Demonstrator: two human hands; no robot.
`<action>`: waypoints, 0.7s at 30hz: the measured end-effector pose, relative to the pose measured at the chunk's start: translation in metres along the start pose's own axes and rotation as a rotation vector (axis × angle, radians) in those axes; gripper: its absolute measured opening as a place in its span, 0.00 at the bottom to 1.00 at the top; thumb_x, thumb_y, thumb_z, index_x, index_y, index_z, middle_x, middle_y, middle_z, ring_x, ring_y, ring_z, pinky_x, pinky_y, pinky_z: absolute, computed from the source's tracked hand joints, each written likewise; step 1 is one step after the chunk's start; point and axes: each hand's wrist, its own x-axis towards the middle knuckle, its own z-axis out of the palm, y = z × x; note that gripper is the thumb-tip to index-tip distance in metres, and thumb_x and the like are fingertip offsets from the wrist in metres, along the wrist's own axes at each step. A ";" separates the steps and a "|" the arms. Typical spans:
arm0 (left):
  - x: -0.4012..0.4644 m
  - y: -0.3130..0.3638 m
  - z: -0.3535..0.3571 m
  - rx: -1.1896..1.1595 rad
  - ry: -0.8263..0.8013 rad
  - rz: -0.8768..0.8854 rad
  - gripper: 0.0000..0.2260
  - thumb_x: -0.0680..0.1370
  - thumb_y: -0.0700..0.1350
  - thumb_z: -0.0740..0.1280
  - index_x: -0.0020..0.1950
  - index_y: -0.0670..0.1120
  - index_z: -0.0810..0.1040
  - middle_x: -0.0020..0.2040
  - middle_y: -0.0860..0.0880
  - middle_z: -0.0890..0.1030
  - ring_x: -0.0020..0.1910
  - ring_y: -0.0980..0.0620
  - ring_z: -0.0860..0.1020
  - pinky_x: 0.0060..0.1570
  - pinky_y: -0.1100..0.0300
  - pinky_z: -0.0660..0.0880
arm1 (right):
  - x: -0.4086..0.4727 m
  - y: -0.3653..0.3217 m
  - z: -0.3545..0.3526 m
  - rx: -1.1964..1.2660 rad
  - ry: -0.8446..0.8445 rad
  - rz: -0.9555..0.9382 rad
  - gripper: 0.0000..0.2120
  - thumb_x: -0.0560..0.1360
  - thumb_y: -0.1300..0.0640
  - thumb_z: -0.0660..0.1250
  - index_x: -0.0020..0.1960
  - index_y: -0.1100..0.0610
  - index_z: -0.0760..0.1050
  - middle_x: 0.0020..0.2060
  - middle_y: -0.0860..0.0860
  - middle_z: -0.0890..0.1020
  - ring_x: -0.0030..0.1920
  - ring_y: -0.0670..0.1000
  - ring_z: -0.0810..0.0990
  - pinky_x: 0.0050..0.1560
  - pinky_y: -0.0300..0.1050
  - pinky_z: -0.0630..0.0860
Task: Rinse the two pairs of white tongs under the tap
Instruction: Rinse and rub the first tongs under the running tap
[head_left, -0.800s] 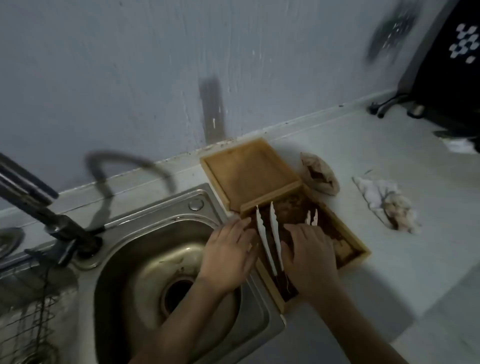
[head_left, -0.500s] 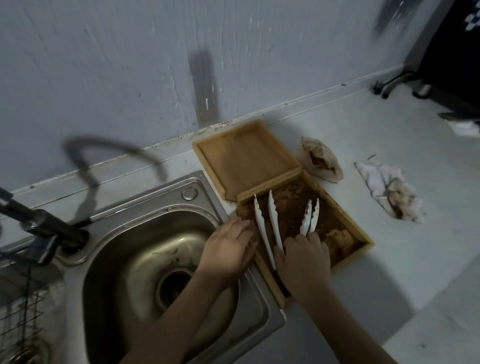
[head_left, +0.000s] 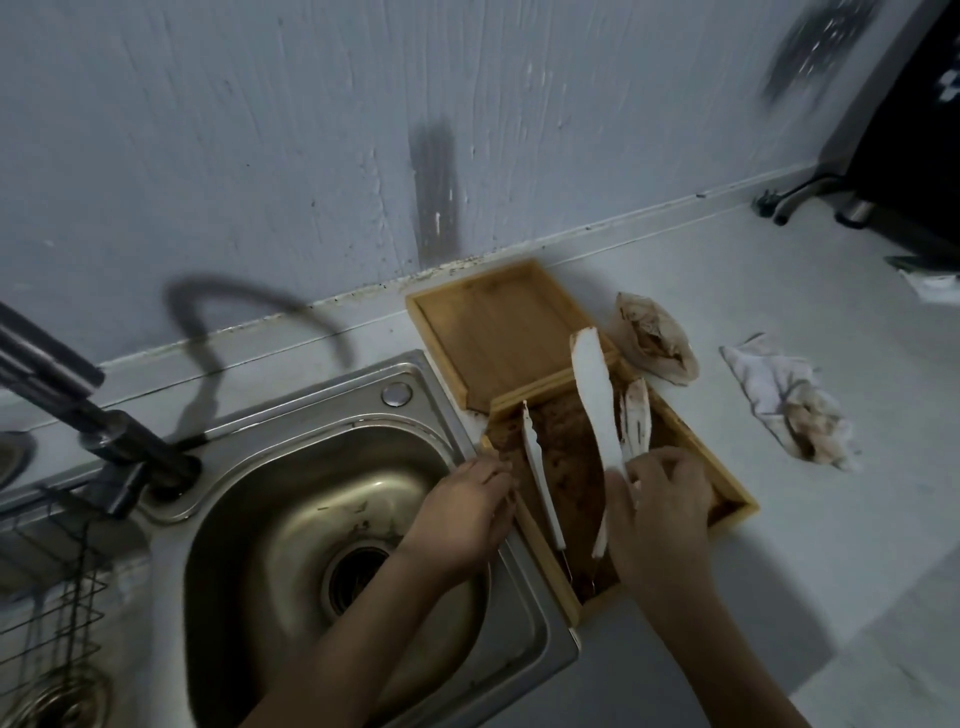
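Observation:
A dirty wooden tray (head_left: 731, 500) lies on the counter right of the sink (head_left: 415, 370). One pair of white tongs (head_left: 592, 400) is in my right hand (head_left: 660, 514); one arm is raised and shows its broad face, while its other arm (head_left: 540, 483) still lies in the tray. The second pair of white tongs (head_left: 637, 421), stained brown, rests in the tray just beyond my right fingers. My left hand (head_left: 462, 514) rests on the tray's left rim over the sink edge and holds nothing. The dark tap (head_left: 111, 441) stands at the left.
A cleaner wooden tray (head_left: 498, 332) sits behind the dirty one, against the wall. A crumpled brown paper (head_left: 655, 339) and a soiled white cloth (head_left: 789, 408) lie on the counter to the right. A wire rack (head_left: 52, 623) is at the lower left, a black appliance (head_left: 914, 156) at the far right.
My right hand has closed on the nearer pair of tongs and lifted one of its arms out of the tray. My left hand has stayed at the tray's edge.

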 end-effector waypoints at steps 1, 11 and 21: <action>0.000 -0.001 0.001 -0.006 -0.017 -0.001 0.15 0.77 0.48 0.59 0.61 0.47 0.76 0.64 0.48 0.76 0.64 0.50 0.72 0.61 0.59 0.69 | 0.002 -0.001 -0.003 0.075 0.003 0.022 0.07 0.76 0.56 0.63 0.47 0.60 0.74 0.57 0.60 0.71 0.54 0.56 0.70 0.48 0.45 0.70; -0.019 -0.006 -0.052 0.035 0.008 0.077 0.17 0.76 0.46 0.61 0.64 0.50 0.74 0.52 0.50 0.81 0.52 0.51 0.77 0.59 0.56 0.71 | 0.021 -0.043 -0.026 0.958 -0.510 0.300 0.09 0.79 0.55 0.56 0.51 0.56 0.74 0.45 0.54 0.84 0.42 0.50 0.85 0.35 0.45 0.82; -0.095 -0.045 -0.136 0.143 0.430 -0.095 0.09 0.76 0.45 0.63 0.52 0.47 0.81 0.48 0.50 0.85 0.48 0.48 0.82 0.51 0.55 0.77 | 0.012 -0.116 0.000 1.303 -0.892 0.256 0.11 0.78 0.60 0.54 0.56 0.63 0.71 0.36 0.58 0.79 0.26 0.50 0.78 0.20 0.38 0.70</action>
